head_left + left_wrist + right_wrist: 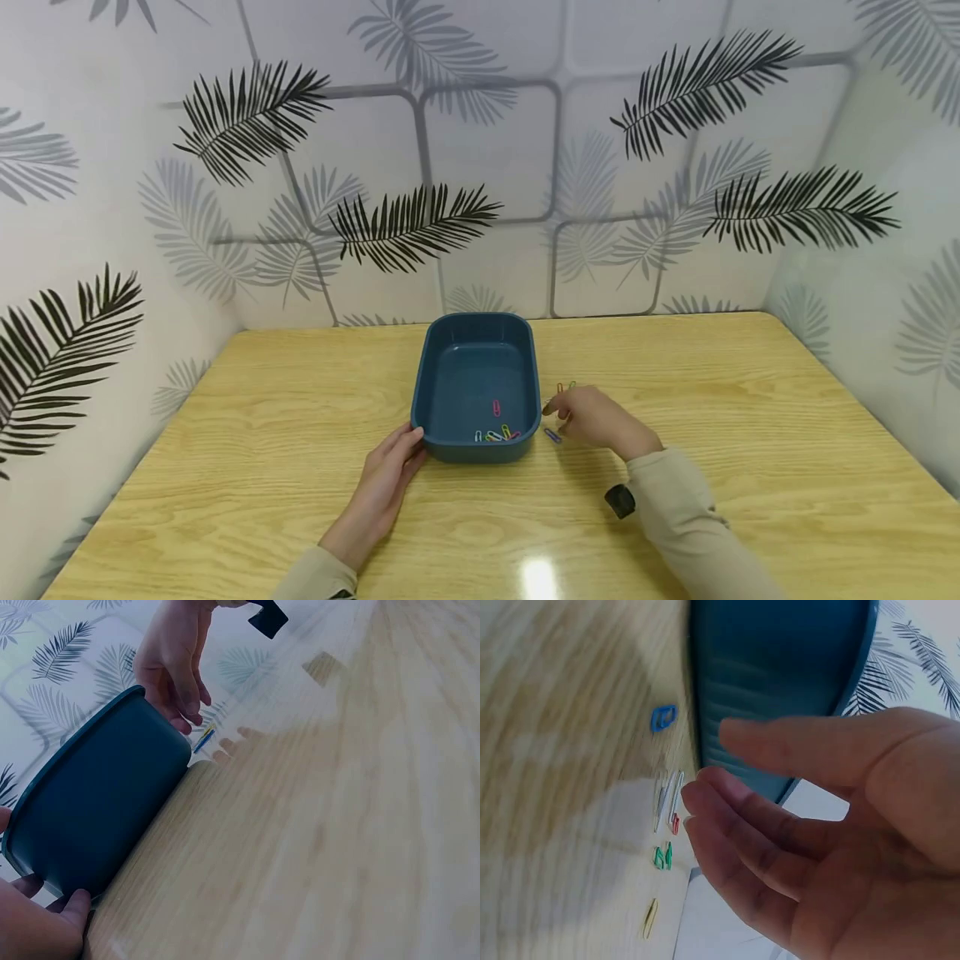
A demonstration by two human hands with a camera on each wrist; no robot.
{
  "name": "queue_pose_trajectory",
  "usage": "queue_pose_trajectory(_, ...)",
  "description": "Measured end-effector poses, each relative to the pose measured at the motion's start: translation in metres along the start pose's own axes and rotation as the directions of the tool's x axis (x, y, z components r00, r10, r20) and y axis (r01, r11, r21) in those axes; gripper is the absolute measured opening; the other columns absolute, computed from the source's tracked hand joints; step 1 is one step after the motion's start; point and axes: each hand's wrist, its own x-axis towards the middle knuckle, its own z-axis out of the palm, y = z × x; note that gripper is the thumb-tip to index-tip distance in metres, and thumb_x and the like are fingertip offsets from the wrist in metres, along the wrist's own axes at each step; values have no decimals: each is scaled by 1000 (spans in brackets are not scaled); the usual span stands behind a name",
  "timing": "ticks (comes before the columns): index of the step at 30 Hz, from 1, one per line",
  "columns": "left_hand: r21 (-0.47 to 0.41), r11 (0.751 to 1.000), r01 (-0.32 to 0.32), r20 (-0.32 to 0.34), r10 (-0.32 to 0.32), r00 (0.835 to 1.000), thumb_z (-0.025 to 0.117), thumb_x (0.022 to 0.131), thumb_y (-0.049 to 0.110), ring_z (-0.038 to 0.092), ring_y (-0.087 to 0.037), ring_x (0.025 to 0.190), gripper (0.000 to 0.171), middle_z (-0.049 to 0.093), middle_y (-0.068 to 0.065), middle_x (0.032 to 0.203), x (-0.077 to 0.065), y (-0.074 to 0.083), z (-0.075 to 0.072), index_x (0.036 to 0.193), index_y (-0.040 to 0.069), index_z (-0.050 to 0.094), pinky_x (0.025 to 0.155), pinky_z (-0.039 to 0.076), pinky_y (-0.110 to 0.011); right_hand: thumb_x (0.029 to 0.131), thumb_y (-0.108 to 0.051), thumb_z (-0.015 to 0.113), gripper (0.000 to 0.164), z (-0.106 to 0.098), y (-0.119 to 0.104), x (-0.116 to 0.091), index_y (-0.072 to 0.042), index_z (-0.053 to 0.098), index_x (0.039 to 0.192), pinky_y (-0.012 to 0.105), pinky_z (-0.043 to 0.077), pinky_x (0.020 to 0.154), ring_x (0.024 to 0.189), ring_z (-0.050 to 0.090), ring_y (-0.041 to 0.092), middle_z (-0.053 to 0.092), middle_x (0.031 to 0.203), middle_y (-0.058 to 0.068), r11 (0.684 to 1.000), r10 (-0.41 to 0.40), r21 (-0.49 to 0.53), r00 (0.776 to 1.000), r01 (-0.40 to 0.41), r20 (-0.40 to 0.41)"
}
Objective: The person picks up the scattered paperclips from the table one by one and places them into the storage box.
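Note:
A dark blue plastic bin (480,454) stands on the wooden table, with several coloured paper clips inside, among them a pink paper clip (497,408). At its near left corner my left hand (390,467) grips the wall, thumb at the rim and fingers against the outside. My right hand (596,421) hovers just right of the bin. Its thumb and fingers are apart with nothing between them in the right wrist view. Close below it lie a blue paper clip (664,718), silver paper clips (669,799), a red one (675,823), green paper clips (663,856) and a yellow one (650,919).
The light wooden table (300,500) reaches back to a wall (495,150) with a leaf pattern. A black device (620,501) sits at the right wrist, by the beige sleeve (675,500).

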Motion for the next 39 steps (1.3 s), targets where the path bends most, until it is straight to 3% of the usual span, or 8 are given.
queue_pose_trajectory(7,-1,1000,3,3,-3,1000,51,101,18,33,-32,136,56,30,-24,150,1,0,1,146,-9,31,112,34,-37,76,18,63,26,12,-5,2,4,75,95,32,56,69,80,65,24,72,92,12,991,-41,-124,999,42,16)
queue_pose_trajectory(12,3,1000,7,1,-7,1000,51,102,18,32,-33,137,56,29,-25,151,0,0,2,147,-9,30,112,33,-37,75,18,63,22,18,-5,2,2,75,85,36,58,73,80,65,24,72,87,9,984,-36,-177,999,35,-6)
queue_pose_trajectory(20,3,1000,14,1,-14,1000,49,102,17,31,-33,137,56,28,-25,151,0,0,2,147,-9,28,113,32,-38,74,12,71,16,21,-9,-1,-3,70,77,32,56,62,72,63,20,66,78,4,991,8,-136,1000,-12,-29)
queue_pose_trajectory(26,1,1000,5,-3,-5,1000,49,102,18,31,-32,137,55,29,-24,150,2,1,1,146,-9,30,112,33,-37,76,12,72,17,16,-13,-5,0,69,87,31,56,64,73,62,20,67,86,8,997,61,-48,995,-57,79)
queue_pose_trajectory(31,2,1000,13,4,-13,1000,50,102,19,30,-32,138,58,28,-25,151,1,0,0,147,-9,28,112,33,-36,77,10,75,17,15,-15,-7,-2,66,86,27,54,61,70,60,16,63,81,4,991,128,11,977,-132,167)
queue_pose_trajectory(39,1,1000,20,11,-20,1000,51,102,21,27,-33,139,62,24,-26,152,-1,-1,1,148,-10,23,114,30,-37,81,9,64,13,3,0,-8,-1,69,87,30,55,69,78,61,19,65,84,5,998,56,-43,988,-50,143)
